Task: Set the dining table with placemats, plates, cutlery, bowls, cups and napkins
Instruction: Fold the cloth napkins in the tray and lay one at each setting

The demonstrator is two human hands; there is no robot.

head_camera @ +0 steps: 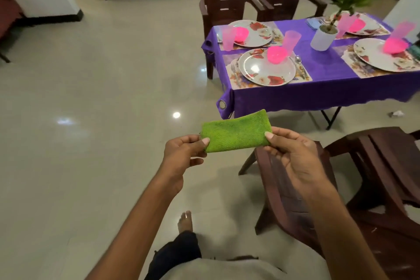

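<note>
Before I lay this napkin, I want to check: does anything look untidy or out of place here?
One thing: a crumpled white scrap, perhaps paper, lies on the floor tiles beside the table's folding leg. On the purple tablecloth, the plates, bowls and cups look orderly.

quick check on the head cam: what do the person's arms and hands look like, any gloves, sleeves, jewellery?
Both arms are bare from the bottom edge of the frame to the fingertips: no sleeves in view, no gloves. No watch, bracelet or ring shows on the left hand or the right hand. Fingernails are short and unpainted. No markers, straps or cables on either arm.
</note>
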